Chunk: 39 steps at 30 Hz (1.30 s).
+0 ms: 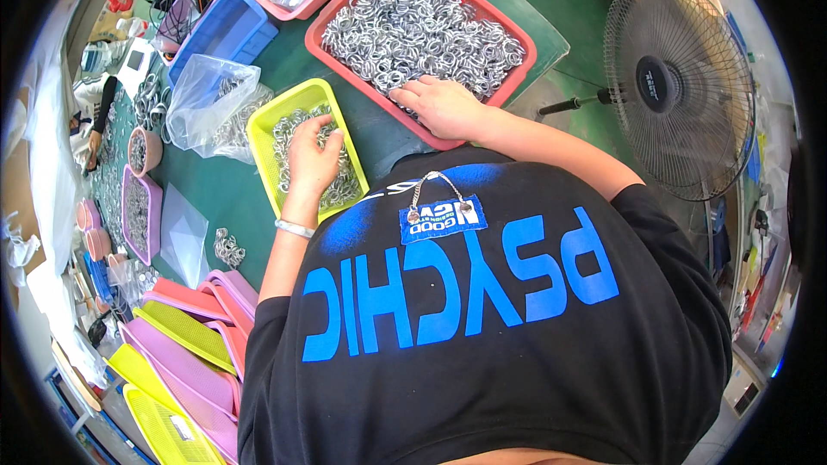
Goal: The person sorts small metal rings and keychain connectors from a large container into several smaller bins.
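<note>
My left hand [314, 155] is over a yellow-green basket [260, 139] of small silver metal rings [343, 181]. Its thumb and forefinger are apart, and I see nothing held between them. At the near edge of a large red tray [523, 41], heaped with the same kind of rings [413, 26], lies my right hand [441, 107]. Its fingers are bent together and touch the rings at the tray's near left; the fingertips are partly hidden, so what they grip cannot be made out.
A clear plastic bag [211, 108] of rings lies left of the basket, near a blue bin [220, 30]. Stacked coloured baskets [181, 336] stand lower left. A standing fan [676, 86] is at the right. Another person's arm [103, 112] shows far left.
</note>
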Each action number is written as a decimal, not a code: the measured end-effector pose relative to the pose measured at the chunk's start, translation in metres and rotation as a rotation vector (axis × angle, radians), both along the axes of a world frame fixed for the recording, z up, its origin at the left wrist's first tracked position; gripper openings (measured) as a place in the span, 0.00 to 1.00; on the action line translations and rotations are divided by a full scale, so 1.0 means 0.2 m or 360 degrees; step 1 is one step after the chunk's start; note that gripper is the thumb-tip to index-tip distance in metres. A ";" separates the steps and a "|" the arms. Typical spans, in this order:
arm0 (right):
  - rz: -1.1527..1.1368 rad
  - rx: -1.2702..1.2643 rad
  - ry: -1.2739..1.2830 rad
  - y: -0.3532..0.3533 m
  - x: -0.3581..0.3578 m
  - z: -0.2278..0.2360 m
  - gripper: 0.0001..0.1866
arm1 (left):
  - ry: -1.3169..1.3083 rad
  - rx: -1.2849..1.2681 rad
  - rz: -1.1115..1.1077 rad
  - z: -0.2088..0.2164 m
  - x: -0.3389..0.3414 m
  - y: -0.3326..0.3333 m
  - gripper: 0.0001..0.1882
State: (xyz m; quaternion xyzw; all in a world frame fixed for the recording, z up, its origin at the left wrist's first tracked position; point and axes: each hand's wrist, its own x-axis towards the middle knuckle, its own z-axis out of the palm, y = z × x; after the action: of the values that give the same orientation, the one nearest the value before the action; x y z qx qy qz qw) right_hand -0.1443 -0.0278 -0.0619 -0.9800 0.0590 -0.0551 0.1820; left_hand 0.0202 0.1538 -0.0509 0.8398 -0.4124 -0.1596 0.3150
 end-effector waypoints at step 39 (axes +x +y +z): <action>-0.0382 -0.0151 -0.0024 -0.20 -0.03 0.05 0.25 | 0.0770 0.0078 0.0193 -0.04 0.05 0.05 0.13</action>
State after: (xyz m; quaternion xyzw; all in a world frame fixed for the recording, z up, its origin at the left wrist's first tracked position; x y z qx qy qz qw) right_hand -0.1504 -0.0676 -0.0519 -0.9730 0.1718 -0.0864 0.1278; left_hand 0.0294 0.1637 -0.0595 0.8077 -0.2699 -0.3468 0.3930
